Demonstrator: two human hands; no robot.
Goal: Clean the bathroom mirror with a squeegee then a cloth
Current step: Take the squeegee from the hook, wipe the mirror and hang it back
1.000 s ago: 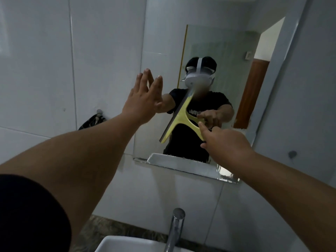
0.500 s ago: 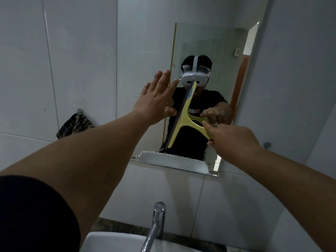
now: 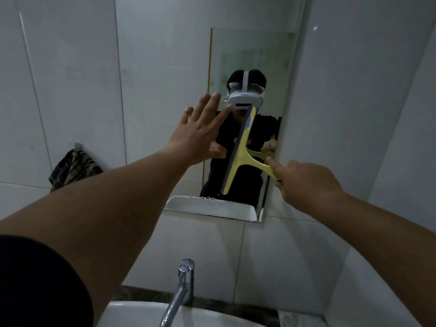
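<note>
**Squeegee on the glass, blade running top to bottom**

The yellow squeegee (image 3: pixel 238 153) lies against the bathroom mirror (image 3: pixel 250 57), its dark rubber blade standing nearly upright with the lower tip close to the mirror's bottom edge. The right hand (image 3: pixel 304 182) grips the end of the handle, fingers curled round it and the forefinger laid along the top. That looks the right place to hold it: the tool seems a light, stiff plastic T, and a grip far back on the handle lets the wrist tilt the blade and keep the soft rubber edge flat to the glass. If wet, the plastic would likely be slippery, so a full wrap is safer than a pinch.

The left hand (image 3: pixel 200 135) is spread wide with straight fingers and holds nothing; it is raised at the mirror's left edge, and whether the palm touches the glass or wall I cannot tell.

The upper mirror shows greenish smears, so the squeegee stage appears unfinished. The glass is rigid but fragile, and will want even pressure, not force.

A dark patterned cloth (image 3: pixel 73 168) hangs from a hook on the tiled wall (image 3: pixel 70 67) to the left, well apart from the mirror. Below are a chrome tap (image 3: pixel 180 291) and the rim of a white basin (image 3: pixel 141 312).
</note>
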